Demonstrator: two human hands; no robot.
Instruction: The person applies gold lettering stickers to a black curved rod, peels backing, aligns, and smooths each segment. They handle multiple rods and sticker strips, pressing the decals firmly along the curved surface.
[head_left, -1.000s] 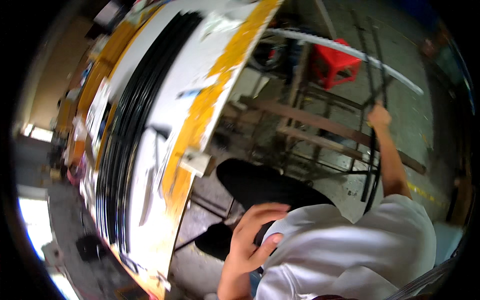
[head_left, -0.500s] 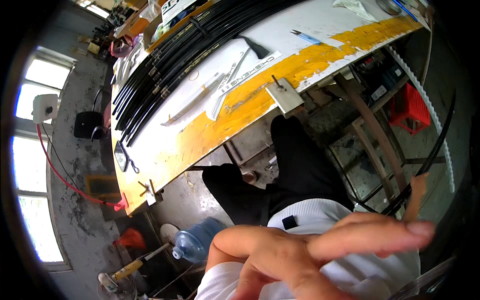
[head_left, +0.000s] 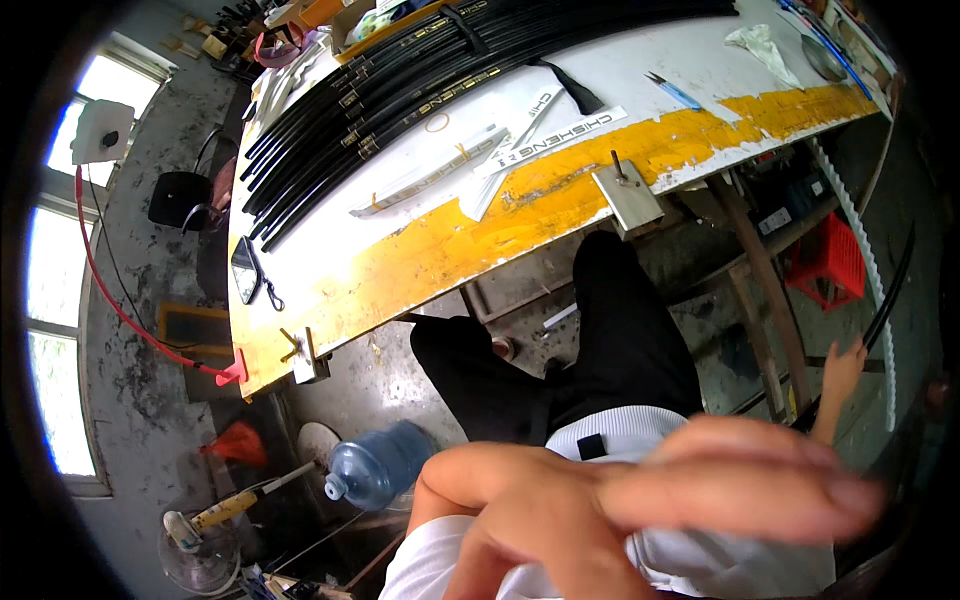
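Observation:
My left hand is raised close in front of my white shirt, large in view. Its fingers stretch out to the right, blurred at the tips, and nothing shows in them. At the far right, lower down, my right hand is closed around a long, thin, black curved strip. That strip rises past the hand toward the upper right; its lower part is partly hidden behind the hand and arm.
A worktable bears a bundle of black strips, printed white strips, blue-handled snippers and a phone. Metal clamps sit at its edge. Nearby are a water bottle, a red crate and a scalloped pale strip.
The whole view has shifted, so the table appears farther right. My left hand's outstretched fingers tilt slightly lower. The right hand stays at the black strip, its fingers showing more clearly.

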